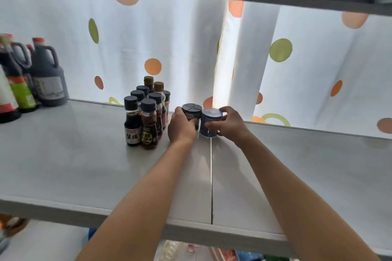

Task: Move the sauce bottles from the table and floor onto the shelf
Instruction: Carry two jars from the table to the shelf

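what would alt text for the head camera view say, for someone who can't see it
A person's left hand grips a dark-lidded jar and the right hand grips a blue jar, setting them side by side on a white shelf. A cluster of small sauce bottles stands just to their left, with large jugs at the far left against a spotted curtain.

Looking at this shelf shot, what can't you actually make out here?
Head view only:
- Dark-lidded container: label hidden by the left hand.
- Blue container: label print blurred, partly covered by the right hand.
- Rear small bottles: hidden behind the front ones.
- Large jugs: cut off at the left edge, blurred.
- Items below the shelf: blocked by the shelf and arms.
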The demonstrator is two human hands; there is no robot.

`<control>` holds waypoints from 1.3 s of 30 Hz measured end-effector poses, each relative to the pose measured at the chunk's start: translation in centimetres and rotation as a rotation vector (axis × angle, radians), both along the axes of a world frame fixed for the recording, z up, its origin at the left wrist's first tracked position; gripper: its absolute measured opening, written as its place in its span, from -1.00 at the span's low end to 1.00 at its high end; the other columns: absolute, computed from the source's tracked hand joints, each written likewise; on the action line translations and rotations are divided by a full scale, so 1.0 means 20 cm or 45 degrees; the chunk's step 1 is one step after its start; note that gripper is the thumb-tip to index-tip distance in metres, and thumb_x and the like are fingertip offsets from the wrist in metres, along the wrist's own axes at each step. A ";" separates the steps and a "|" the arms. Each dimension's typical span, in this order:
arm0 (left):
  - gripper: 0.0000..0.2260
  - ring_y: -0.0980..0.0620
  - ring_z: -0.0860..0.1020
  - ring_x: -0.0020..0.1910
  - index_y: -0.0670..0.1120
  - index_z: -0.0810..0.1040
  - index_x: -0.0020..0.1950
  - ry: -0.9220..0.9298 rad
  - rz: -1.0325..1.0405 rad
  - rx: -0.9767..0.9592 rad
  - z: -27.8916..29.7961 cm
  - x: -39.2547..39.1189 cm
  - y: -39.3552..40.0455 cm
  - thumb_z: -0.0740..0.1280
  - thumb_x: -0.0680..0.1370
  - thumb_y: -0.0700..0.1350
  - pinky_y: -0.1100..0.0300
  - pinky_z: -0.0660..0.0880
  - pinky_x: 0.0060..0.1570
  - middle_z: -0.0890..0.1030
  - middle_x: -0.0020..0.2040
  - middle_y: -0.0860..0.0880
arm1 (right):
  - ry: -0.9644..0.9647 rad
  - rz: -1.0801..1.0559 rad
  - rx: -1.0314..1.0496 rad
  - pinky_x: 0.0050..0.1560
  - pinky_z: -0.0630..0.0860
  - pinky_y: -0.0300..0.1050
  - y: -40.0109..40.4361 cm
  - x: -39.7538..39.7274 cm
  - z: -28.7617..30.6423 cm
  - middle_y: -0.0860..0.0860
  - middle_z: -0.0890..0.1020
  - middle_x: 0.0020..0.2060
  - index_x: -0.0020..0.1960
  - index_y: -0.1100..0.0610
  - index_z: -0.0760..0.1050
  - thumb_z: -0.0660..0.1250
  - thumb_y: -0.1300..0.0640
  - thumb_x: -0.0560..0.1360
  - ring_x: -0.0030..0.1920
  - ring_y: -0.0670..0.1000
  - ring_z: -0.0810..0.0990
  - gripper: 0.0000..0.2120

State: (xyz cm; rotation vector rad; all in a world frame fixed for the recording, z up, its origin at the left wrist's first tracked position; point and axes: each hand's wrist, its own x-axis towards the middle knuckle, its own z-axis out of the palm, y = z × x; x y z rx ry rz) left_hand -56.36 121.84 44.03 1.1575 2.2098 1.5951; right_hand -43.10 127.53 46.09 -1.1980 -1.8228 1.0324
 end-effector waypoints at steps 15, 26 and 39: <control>-0.72 -0.12 0.56 0.06 -0.11 0.50 0.20 0.010 -0.006 0.161 -0.12 -0.14 0.24 0.36 0.50 -0.20 0.06 0.48 0.10 0.62 0.09 -0.11 | -0.029 -0.023 0.175 0.12 0.52 -0.05 0.16 -0.16 -0.11 -0.22 0.56 -0.08 0.25 -0.12 0.39 0.48 0.13 0.40 0.03 -0.01 0.59 -0.50; -0.77 -0.25 0.52 0.15 -0.28 0.51 0.16 0.026 0.128 -0.151 -0.05 -0.06 0.07 0.13 0.59 -0.31 0.07 0.38 -0.03 0.58 0.13 -0.28 | -0.492 0.050 0.077 0.15 0.40 -0.11 -0.01 -0.09 -0.11 0.08 0.49 0.34 0.43 0.14 0.21 0.36 0.08 0.53 0.22 0.07 0.49 -0.45; -0.48 -0.09 -0.07 0.58 -0.19 -0.08 0.59 0.860 -0.581 -0.922 -0.08 0.09 -0.39 -0.12 0.67 0.01 -0.08 -0.14 0.53 -0.05 0.60 -0.14 | -1.265 0.075 0.114 0.57 -0.21 0.14 -0.54 0.14 -0.15 0.03 -0.09 0.63 0.64 0.07 -0.11 -0.13 -0.18 0.68 0.61 -0.01 -0.15 -0.39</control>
